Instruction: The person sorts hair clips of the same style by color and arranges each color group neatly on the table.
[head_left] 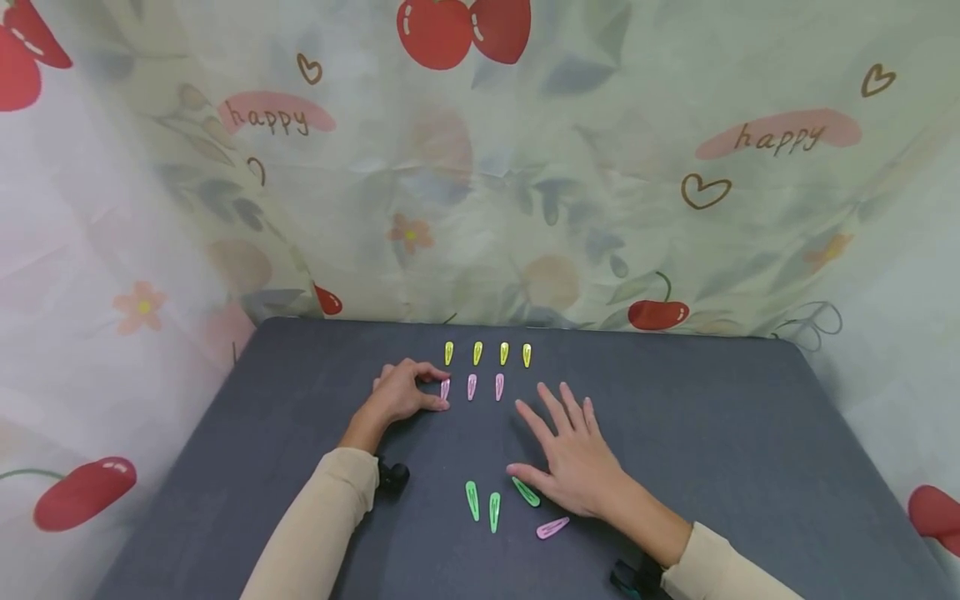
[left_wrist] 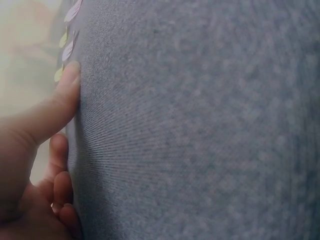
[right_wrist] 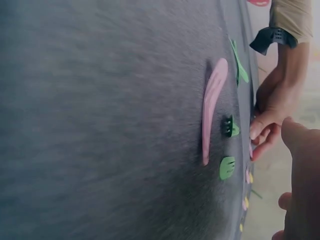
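My left hand (head_left: pixel 401 392) pinches the leftmost pink hair clip (head_left: pixel 446 389) end to end between thumb and forefinger, at the tabletop. Two more pink snap clips, a middle one (head_left: pixel 472 387) and a right one (head_left: pixel 499 387), lie beside it in a row. In the left wrist view the thumb (left_wrist: pixel 62 102) hides the held clip. My right hand (head_left: pixel 577 462) hovers with fingers spread and holds nothing. Close to its thumb lies a tilted green clip (head_left: pixel 527 492), and below the palm a loose pink clip (head_left: pixel 552 528), large in the right wrist view.
Several yellow clips (head_left: pixel 477 353) form a row behind the pink ones. Two green clips, one left (head_left: pixel 472 501) and one right (head_left: pixel 494 512), lie nearer the front. The dark grey table (head_left: pixel 697 433) backs onto a printed curtain (head_left: pixel 480 217).
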